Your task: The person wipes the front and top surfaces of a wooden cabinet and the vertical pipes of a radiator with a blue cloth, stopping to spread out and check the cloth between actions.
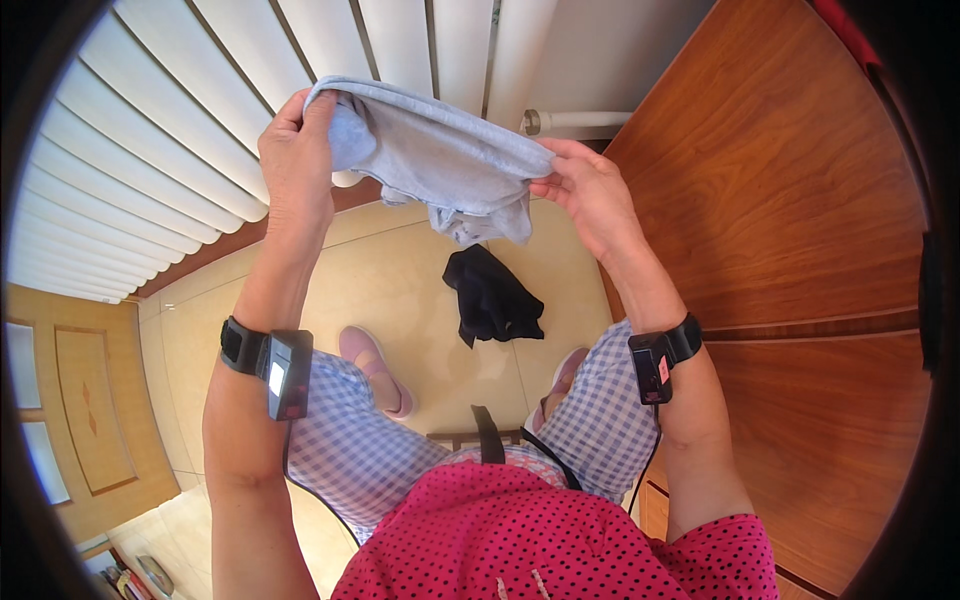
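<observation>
A light grey cloth garment (442,157) is stretched between my two hands, its folded upper edge sloping down to the right. At its left corner my left hand (300,150) pinches the edge between thumb and fingers. My right hand (589,187) grips the opposite corner. The lower part of the fabric hangs in loose, crumpled folds. Below it, a black cloth item (493,294) lies bunched on the tiled floor (390,277), between my feet. What kind of garment the grey cloth is, I cannot tell.
A white column radiator (225,97) runs along the wall ahead and to the left. Close by on the right stands a wooden cabinet (780,195). A wooden door (90,397) is at the far left. Strapped forearm devices (289,375) trail black cables.
</observation>
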`<state>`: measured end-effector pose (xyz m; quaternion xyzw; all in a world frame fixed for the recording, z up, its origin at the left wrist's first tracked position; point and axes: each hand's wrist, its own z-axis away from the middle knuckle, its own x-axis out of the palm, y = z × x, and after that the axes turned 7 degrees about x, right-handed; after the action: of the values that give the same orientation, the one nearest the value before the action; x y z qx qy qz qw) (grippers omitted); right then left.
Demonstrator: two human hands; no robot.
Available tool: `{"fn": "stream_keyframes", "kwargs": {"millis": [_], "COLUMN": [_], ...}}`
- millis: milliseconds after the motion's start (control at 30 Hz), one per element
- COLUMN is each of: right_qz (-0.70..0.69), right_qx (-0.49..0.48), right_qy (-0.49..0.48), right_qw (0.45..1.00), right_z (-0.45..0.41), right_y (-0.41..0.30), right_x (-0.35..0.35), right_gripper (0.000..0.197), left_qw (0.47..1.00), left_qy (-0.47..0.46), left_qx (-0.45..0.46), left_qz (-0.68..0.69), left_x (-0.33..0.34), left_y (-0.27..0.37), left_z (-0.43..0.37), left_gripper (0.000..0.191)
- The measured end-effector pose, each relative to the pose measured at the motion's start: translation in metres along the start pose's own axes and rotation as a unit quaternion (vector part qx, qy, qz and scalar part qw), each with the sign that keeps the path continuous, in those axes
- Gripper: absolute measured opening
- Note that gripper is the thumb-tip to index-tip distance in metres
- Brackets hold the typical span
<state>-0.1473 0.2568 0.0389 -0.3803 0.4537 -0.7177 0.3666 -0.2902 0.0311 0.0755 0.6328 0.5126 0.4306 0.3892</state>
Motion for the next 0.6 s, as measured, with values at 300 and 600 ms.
{"fn": "stream_keyframes", "kwargs": {"millis": [300, 600], "right_qz": [0.144, 0.258], "right_qx": [-0.017, 0.045], "right_qy": [-0.088, -0.214], "right_qw": [0.986, 0.941], "right_z": [0.008, 0.005], "right_y": [0.010, 0.037], "right_x": [0.009, 0.031], "right_gripper": [0.031, 0.023], "left_qw": [0.988, 0.898], "left_qy": [-0.016, 0.008], "left_qx": [0.026, -0.187], "left_qz": [0.148, 0.398], "left_x": [-0.003, 0.008], "left_y": [-0.003, 0.007], "left_z": [-0.008, -0.017], "left_gripper": [0.023, 0.031]}}
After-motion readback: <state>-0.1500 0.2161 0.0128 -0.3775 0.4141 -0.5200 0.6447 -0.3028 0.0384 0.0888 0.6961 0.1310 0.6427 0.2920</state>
